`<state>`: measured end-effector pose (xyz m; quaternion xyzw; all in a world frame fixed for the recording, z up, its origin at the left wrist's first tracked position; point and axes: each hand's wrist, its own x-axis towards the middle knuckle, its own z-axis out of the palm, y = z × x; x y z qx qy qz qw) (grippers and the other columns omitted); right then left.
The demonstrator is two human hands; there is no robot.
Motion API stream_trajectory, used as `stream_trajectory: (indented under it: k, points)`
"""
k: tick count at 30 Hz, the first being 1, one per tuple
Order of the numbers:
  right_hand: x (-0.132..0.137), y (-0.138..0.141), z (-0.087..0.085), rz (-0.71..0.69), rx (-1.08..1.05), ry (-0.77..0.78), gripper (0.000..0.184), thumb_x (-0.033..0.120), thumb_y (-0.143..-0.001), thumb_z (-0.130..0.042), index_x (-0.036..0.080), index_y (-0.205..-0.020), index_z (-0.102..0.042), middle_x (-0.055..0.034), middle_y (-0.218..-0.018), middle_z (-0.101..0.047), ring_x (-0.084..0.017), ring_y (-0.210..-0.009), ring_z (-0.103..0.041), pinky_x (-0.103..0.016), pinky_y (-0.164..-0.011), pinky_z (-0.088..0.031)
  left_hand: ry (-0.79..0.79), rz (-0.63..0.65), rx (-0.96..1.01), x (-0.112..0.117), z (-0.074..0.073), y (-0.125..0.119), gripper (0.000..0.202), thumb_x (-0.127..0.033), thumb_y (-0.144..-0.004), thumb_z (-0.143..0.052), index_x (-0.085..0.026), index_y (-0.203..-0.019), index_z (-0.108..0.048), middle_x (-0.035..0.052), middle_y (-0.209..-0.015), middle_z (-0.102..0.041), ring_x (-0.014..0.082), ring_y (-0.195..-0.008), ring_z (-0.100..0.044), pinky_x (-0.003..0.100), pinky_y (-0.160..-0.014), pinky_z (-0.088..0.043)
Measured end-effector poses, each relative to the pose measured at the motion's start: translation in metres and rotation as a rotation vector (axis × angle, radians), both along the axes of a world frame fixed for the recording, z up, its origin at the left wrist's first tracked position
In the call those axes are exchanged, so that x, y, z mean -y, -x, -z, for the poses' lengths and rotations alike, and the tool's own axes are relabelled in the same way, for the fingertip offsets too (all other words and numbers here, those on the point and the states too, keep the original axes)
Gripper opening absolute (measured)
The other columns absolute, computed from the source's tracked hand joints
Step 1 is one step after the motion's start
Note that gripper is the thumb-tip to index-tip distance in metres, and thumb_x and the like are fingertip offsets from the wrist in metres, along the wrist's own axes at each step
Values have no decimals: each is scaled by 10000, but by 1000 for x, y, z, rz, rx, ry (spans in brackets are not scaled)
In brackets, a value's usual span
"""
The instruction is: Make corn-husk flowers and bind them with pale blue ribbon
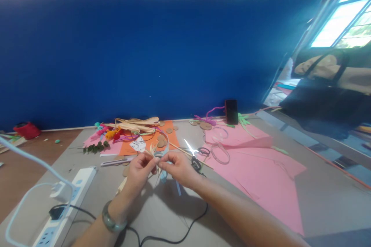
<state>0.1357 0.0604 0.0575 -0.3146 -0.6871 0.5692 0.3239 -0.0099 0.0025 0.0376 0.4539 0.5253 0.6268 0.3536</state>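
My left hand (142,168) is closed in a pinch on pale raffia strips (152,150) that fan out above and below the fingertips. Right against it, my right hand (179,168) pinches at the same spot, where a light blue ribbon-like strip (166,149) comes out. The fingers hide exactly where strip and raffia meet. A narrow pale blue end (178,188) hangs below the right hand. Just beyond the hands lie open scissors (195,152) with black handles, a thin wooden stick (181,149) and a white patterned piece (138,144).
A utility knife (116,161) lies left of the hands. Behind are a raffia bundle (136,124), orange paper (127,147) and wooden discs (161,141). Pink paper (266,185) covers the right side; a phone (231,112) leans on the blue partition (162,54). A power strip (82,179) stands front left.
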Motion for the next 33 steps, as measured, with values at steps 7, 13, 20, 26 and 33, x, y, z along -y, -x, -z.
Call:
stream_trajectory:
  k: [7,13,20,26,33]
  points:
    - [-2,-1,2,-124,-90,220,250,374,-700,-698,158,-656,-579,16,-585,-618,-65,-464,-377,-198,-456,-273,80,213,241,3,1,2,224,-352,-736,-710,-155,-747,-604,-7,-634,-630,103,-527,-566,234,-565,-457]
    - [-5,-1,6,-252,-194,469,346,423,-659,-745,167,-665,-512,31,-572,-613,-29,-387,-232,-202,-405,-125,41,318,198,3,-2,12,203,-309,-750,-704,-138,-661,-640,3,-551,-610,116,-551,-570,249,-620,-450]
    - [-3,0,8,-134,-163,159,301,434,-676,-741,162,-666,-613,2,-655,-615,-118,-610,-528,-253,-606,-384,57,175,130,1,3,12,198,-293,-723,-725,-165,-656,-589,-24,-500,-608,111,-506,-548,236,-581,-433]
    - [-4,0,9,36,-59,-170,176,318,-700,-730,179,-625,-652,1,-716,-539,-110,-606,-459,-244,-557,-338,42,115,98,-2,2,10,276,-333,-712,-722,-174,-602,-524,-49,-491,-533,92,-485,-485,221,-556,-408]
    - [0,0,4,43,-13,-244,191,274,-738,-684,176,-587,-618,22,-584,-521,-122,-600,-455,-252,-601,-355,21,85,65,-1,4,7,307,-350,-714,-719,-178,-591,-496,-57,-488,-496,91,-475,-476,216,-524,-399]
